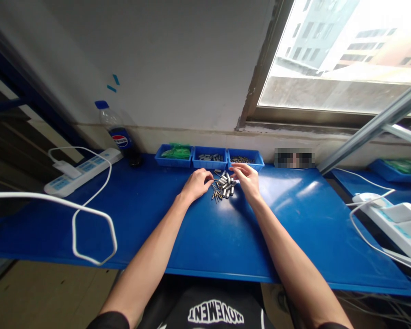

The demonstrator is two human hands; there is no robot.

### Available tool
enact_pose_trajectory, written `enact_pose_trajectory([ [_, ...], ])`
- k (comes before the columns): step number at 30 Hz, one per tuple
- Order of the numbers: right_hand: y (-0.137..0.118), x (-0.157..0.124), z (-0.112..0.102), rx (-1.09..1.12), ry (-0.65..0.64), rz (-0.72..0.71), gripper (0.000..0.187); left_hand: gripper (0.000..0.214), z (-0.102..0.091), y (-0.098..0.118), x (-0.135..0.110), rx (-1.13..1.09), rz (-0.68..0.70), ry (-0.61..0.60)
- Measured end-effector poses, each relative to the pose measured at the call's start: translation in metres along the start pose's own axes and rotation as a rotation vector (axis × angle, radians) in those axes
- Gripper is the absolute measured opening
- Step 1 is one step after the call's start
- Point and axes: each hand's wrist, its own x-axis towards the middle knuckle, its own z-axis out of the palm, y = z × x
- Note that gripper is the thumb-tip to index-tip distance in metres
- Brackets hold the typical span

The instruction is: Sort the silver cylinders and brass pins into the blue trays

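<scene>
A small pile of silver-and-black cylinders (228, 187) and thin brass-tipped metal pins (217, 194) lies on the blue table (205, 237). At the pile's left edge is my left hand (197, 183), its fingers curled together; what they hold, if anything, is hidden. My right hand (248, 179) hovers at the pile's right side, in front of the right bin, thumb and fingers drawn together. Anything between those fingertips is too small to make out. Behind the hands stand a blue bin of grey cylindrical parts (210, 157) and a blue bin of thin metal pins (245, 160).
A third blue bin (174, 162) holds green plastic packets. Left of it stands a Pepsi bottle (118, 132) by a power strip (85, 171). A white cable (111, 233) loops over the table's left side. Another power strip (393, 224) and a metal bar (359, 125) are at the right.
</scene>
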Motion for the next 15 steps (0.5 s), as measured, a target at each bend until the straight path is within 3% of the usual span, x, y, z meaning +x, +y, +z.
enact_pose_trajectory([
  [9,0.002,-0.001,0.001,0.000,-0.029,0.030,0.032,0.006,0.003,0.005,0.000,0.102,-0.031,-0.056],
  [15,0.002,-0.001,0.001,-0.004,-0.038,0.024,0.033,0.008,0.011,0.008,-0.001,0.191,-0.014,-0.011],
])
